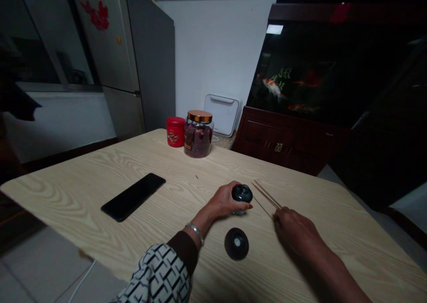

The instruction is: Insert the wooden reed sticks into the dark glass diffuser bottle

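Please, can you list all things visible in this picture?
table: 1, pale wood, centre
smartphone: 1, black, on table, left
tin: 1, red, far table edge
glass jar: 1, gold lid, beside tin
thin wooden sticks: several, tan, table right
round lid: 1, black, below left hand
fish tank: 1, dark, right
refrigerator: 1, grey, left
round container: 1, dark teal, in left hand
left hand: 1, around container
right hand: 1, at sticks' ends

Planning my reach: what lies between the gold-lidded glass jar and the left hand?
In the head view, only a tiny dark fleck on the wood-grain tabletop lies between the jar and the left hand.
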Demonstrator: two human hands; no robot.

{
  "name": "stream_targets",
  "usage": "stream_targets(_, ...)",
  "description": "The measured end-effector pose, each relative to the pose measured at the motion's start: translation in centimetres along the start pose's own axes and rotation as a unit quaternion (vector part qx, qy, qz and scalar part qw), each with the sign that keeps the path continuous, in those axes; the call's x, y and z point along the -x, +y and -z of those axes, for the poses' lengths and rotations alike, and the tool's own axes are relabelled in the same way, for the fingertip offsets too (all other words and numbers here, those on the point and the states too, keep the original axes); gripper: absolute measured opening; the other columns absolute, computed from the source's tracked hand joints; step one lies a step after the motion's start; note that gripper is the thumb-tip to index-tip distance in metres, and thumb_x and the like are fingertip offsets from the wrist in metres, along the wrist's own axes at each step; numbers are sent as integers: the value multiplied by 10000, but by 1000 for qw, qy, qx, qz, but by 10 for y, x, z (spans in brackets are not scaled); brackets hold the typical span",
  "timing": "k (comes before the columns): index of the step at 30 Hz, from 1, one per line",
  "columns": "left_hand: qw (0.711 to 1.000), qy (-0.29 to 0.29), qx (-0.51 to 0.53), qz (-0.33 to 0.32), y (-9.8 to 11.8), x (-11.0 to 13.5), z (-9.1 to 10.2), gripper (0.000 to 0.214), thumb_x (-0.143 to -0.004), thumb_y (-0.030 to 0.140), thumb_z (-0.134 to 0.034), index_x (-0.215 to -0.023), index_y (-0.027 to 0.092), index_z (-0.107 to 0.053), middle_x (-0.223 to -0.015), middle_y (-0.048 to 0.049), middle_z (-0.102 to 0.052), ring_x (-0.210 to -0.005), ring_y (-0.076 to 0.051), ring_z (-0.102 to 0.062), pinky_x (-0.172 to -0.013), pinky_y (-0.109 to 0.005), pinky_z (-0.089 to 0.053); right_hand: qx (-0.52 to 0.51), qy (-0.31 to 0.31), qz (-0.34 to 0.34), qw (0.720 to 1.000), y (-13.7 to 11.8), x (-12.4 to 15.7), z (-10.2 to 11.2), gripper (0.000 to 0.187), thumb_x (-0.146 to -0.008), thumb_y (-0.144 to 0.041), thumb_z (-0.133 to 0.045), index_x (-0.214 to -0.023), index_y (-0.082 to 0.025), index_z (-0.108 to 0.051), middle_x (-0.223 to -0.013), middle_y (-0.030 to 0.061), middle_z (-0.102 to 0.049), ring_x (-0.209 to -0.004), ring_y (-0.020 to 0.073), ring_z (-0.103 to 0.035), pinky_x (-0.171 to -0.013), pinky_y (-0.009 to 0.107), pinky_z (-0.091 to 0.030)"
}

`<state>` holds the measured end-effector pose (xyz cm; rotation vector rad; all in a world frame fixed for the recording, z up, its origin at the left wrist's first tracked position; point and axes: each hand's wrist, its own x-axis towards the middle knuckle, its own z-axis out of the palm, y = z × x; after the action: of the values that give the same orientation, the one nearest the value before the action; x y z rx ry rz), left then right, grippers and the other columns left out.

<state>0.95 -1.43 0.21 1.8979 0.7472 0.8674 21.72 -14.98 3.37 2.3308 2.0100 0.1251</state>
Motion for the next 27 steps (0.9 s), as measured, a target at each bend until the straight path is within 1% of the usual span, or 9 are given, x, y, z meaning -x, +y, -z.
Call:
stream_targets(5,1000,-4,3,-1,0,1,0,659,-572,474,-840,-1119,169,-637,-967,-72,-700,-896,-226,-643,-760,-294,-502,50,-54,0,997,-16,-16,-1,313,-862,-80,-388,-946,-122,-686,-999,199,-718,-918,295,-690,-727,350,-445)
stream_targets(9,1000,-1,9,1,-2,0,0,663,-567,469,-846,-1120,171,-633,-974,-74,-697,-899,-226,-641,-752,-290,-500,36,-66,-7,997,-11,-31,11,210,-816,-160,-492,-843,-128,-698,-931,205,-730,-854,307,-695,-677,347,-445)
stream_targets(12,1000,-5,11,0,-4,-1,-1,658,-563,478,-847,-1106,174,-634,-968,-67,-695,-882,-220,-641,-736,-283,-495,-131,11,-16,991,3,-41,29,132,-789,-234,-543,-782,-174,-660,-820,115,-727,-733,230,-673,-622,299,-439)
stream_targets(14,1000,-7,14,1,-3,-1,0,661,-561,480,-847,-1108,177,-632,-967,-61,-695,-877,-216,-643,-731,-276,-492,-370,135,-49,918,7,-46,45,115,-786,-286,-570,-774,-186,-627,-780,65,-708,-640,172,-639,-560,257,-426)
stream_targets(16,1000,-8,16,3,-2,-1,0,661,-560,475,-849,-1109,177,-632,-973,-58,-694,-881,-214,-643,-730,-269,-489,-577,260,-86,769,3,-51,60,144,-763,-328,-624,-786,-187,-607,-798,46,-697,-597,134,-613,-495,215,-397)
stream_targets(18,1000,-8,15,7,-1,-1,0,656,-558,467,-851,-1105,178,-633,-976,-56,-696,-883,-212,-643,-728,-264,-487,-684,339,-94,639,-9,-55,72,179,-729,-336,-677,-784,-185,-597,-806,40,-688,-590,118,-604,-445,180,-358)
stream_targets(20,1000,-8,14,13,0,0,0,647,-555,463,-853,-1096,179,-638,-969,-52,-699,-878,-209,-643,-726,-260,-486,-717,369,-72,587,-24,-60,77,179,-719,-317,-702,-771,-181,-597,-791,38,-686,-594,115,-608,-433,168,-358)
stream_targets(22,1000,-9,19,17,1,0,0,648,-552,461,-855,-1095,179,-638,-971,-52,-700,-878,-207,-642,-730,-257,-486,-707,379,-50,595,-38,-63,77,168,-733,-301,-710,-779,-180,-603,-791,40,-694,-605,120,-623,-443,174,-385)
stream_targets(27,1000,-10,24,15,0,-1,0,667,-548,480,-854,-1102,179,-635,-974,-56,-694,-883,-206,-634,-732,-256,-492,-648,377,-18,661,-52,-67,69,156,-791,-309,-691,-824,-186,-602,-815,43,-707,-633,135,-649,-476,199,-435)
